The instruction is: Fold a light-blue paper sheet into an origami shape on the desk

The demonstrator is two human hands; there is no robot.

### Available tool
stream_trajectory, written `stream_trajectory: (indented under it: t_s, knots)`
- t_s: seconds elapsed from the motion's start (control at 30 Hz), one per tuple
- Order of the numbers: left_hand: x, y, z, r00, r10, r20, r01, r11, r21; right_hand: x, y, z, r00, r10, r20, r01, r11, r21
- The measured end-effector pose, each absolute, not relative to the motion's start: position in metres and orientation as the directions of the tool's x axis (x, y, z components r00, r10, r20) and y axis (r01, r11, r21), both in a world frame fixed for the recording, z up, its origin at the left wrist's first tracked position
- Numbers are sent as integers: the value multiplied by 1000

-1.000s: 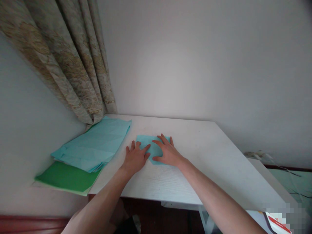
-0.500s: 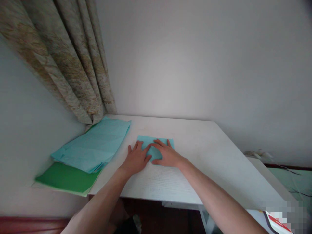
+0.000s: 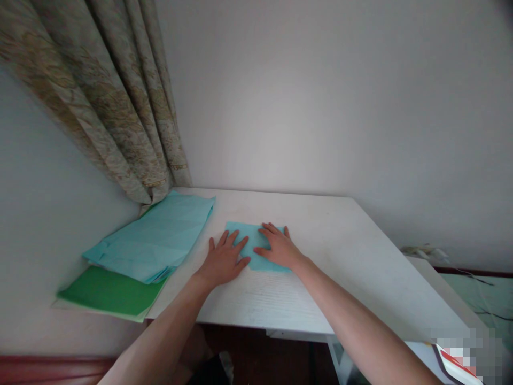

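Observation:
A light blue sheet of paper (image 3: 253, 235), small and roughly rectangular, lies flat on the white table (image 3: 320, 230). Fingers spread, my left hand (image 3: 223, 261) rests over its left side, with the palm partly on the tabletop. My right hand (image 3: 280, 247) lies open across the right part of the same sheet, its thumb stretched toward the left. A strip of blue paper shows between the two hands. Parts of the paper are hidden under both palms.
At the left, a stack of larger blue paper sheets (image 3: 160, 230) overlaps green paper (image 3: 108, 291) near the table's edge. A patterned curtain (image 3: 132, 107) hangs to the table's back left corner. Cables (image 3: 425, 251) lie beyond the right edge.
My right hand has slid to the right and slightly away from me over the paper, opening a gap between the hands. My left hand has stayed almost in place, fingers a bit more spread.

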State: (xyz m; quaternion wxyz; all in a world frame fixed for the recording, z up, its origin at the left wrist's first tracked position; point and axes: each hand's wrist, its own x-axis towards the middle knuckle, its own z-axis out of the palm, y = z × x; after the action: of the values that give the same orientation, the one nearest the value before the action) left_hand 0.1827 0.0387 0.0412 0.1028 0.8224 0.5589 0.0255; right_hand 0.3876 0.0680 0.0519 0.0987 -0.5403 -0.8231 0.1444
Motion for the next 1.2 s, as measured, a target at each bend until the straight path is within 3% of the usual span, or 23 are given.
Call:
stream_trajectory:
  t_s: [0.2, 0.37, 0.63, 1.2]
  knots:
    - [185, 39, 38, 347, 935, -70, 922, -326, 211, 389, 71, 52, -181, 982, 58, 937, 190, -293]
    - [190, 40, 36, 201, 979, -23, 966, -195, 172, 390, 72, 51, -56, 993, 103, 966, 80, -244]
    - [185, 45, 33, 70, 998, 3, 986, -70, 153, 390, 70, 57, -65, 985, 158, 972, 99, -212]
    - [185, 46, 34, 68, 997, -22, 985, -63, 158, 389, 69, 58, -42, 997, 67, 956, 60, -289]
